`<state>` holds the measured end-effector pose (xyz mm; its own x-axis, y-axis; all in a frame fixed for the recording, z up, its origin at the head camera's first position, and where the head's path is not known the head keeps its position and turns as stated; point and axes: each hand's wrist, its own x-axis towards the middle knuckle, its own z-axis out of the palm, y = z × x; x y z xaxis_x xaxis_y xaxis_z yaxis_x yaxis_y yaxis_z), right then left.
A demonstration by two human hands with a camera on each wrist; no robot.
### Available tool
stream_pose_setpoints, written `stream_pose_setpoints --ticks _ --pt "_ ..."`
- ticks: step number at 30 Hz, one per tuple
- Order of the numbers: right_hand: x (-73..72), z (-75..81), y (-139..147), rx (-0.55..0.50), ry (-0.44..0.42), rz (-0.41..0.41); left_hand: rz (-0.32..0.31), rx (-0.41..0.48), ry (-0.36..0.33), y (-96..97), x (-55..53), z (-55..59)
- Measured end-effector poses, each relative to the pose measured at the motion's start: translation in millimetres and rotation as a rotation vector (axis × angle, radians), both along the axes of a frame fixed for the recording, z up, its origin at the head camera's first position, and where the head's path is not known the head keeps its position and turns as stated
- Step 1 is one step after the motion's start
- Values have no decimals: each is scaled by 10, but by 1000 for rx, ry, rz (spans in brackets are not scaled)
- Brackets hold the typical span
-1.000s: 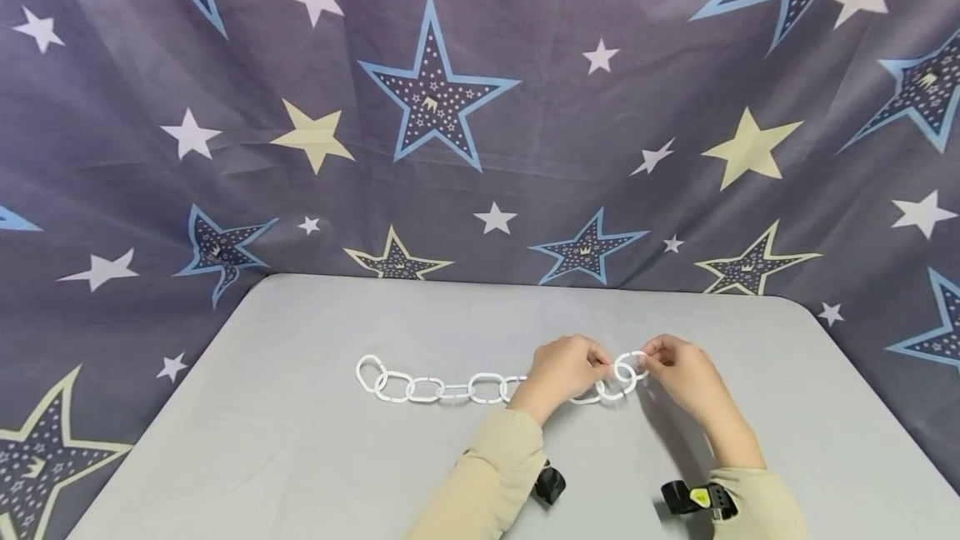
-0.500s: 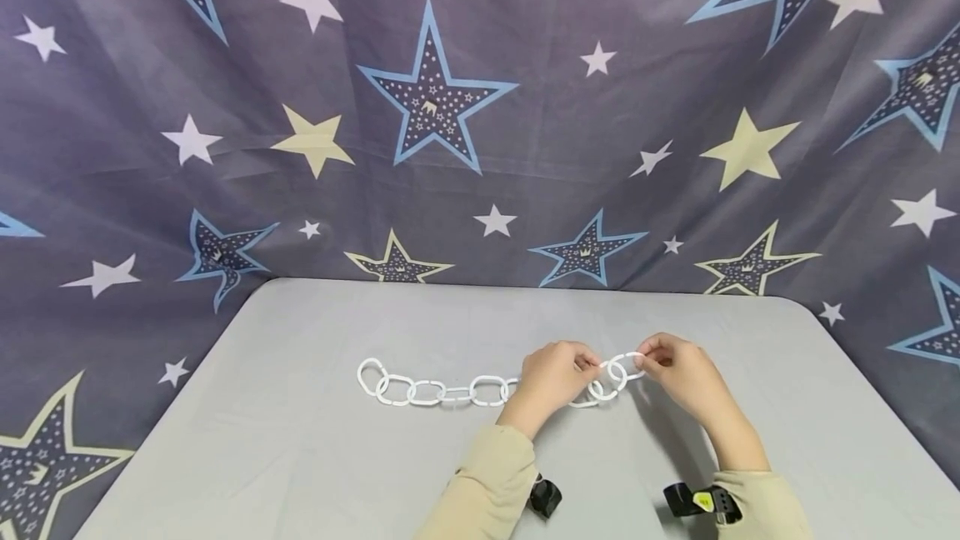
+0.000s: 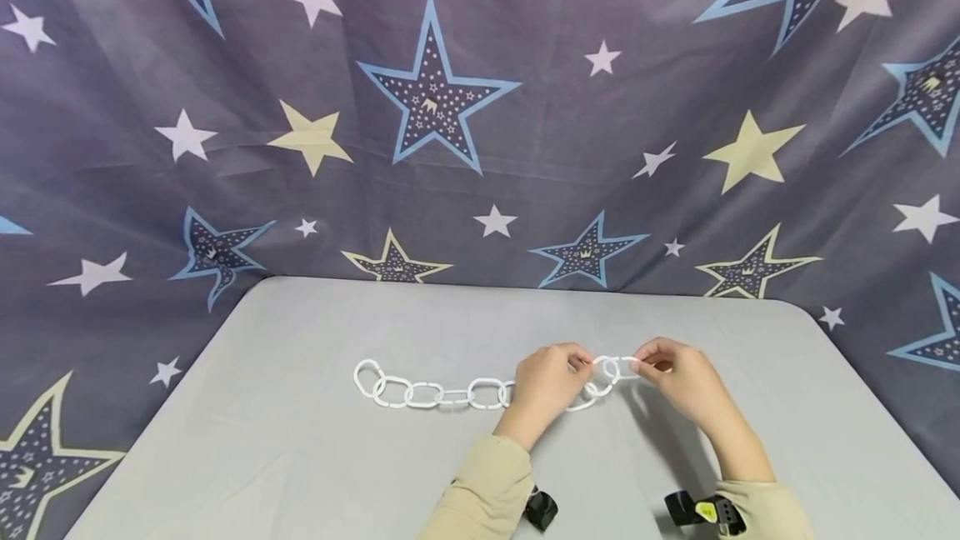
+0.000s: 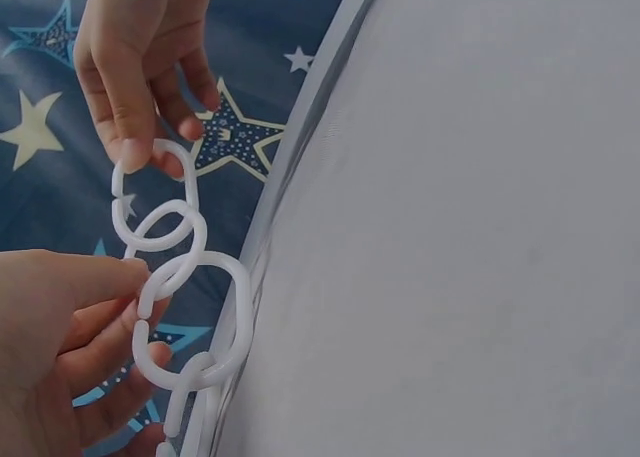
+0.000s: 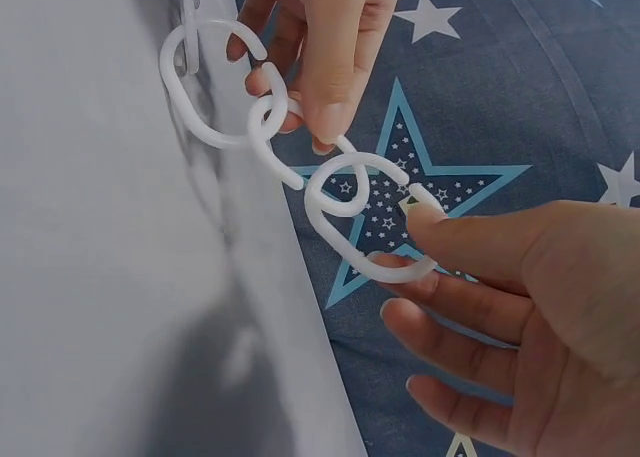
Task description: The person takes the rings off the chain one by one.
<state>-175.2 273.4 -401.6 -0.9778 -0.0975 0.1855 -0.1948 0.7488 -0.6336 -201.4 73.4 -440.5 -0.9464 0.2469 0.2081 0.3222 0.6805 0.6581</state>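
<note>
A chain of white plastic links [image 3: 487, 392] runs across the table, its right end lifted. My right hand [image 3: 684, 375] pinches the end link [image 5: 345, 247] between thumb and fingers; a small gap shows in that link's side. Just to the left, my left hand [image 3: 547, 383] pinches the neighbouring link [image 5: 268, 142] with thumb and forefinger. In the left wrist view the end link hooks through that neighbour, and a further link [image 4: 245, 317] hangs below the left fingers. Part of the chain is hidden behind the left hand in the head view.
The grey table [image 3: 300, 473] reaches back to a hanging dark cloth [image 3: 480, 148] printed with stars. The chain's left end link [image 3: 367, 377] lies on the tabletop. Black wrist straps [image 3: 705, 512] sit at both sleeves.
Both hands have shifted slightly left, the left one more, drawing the lifted links along. The end link looks more level now. The chain's left part lies about as before.
</note>
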Motion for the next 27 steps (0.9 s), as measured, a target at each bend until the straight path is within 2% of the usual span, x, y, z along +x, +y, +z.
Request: stream_pose_setpoints --ticks 6,19,27 --pt "5 18 -27 -11 18 5 52 44 0 -36 2 21" --pt "20 5 -35 56 88 23 43 94 9 -39 17 12" --pt "21 -28 -27 65 133 77 65 116 22 -49 24 15"
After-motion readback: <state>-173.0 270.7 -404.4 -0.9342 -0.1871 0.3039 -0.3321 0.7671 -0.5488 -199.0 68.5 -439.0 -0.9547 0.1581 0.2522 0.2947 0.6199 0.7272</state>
